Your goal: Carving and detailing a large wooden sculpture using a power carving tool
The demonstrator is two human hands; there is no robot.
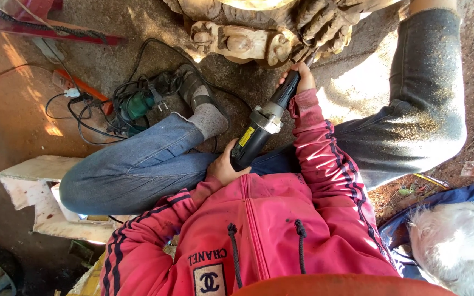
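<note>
1. Head view: the long black-and-silver handheld power grinder [263,123] runs lengthwise away from the body, tip toward the pale carved wooden figure [242,44] ahead.
2. The right hand [297,77] is clamped on the tool's slim front neck, nearer the carving.
3. The left hand [224,167] is wrapped round the rear body, close to the pink zipped jacket [281,225].
4. The hands are apart along the tool.

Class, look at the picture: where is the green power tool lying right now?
The green power tool lies on the ground in the upper left of the head view, among tangled black cables, just beyond the person's grey-socked foot.
</note>
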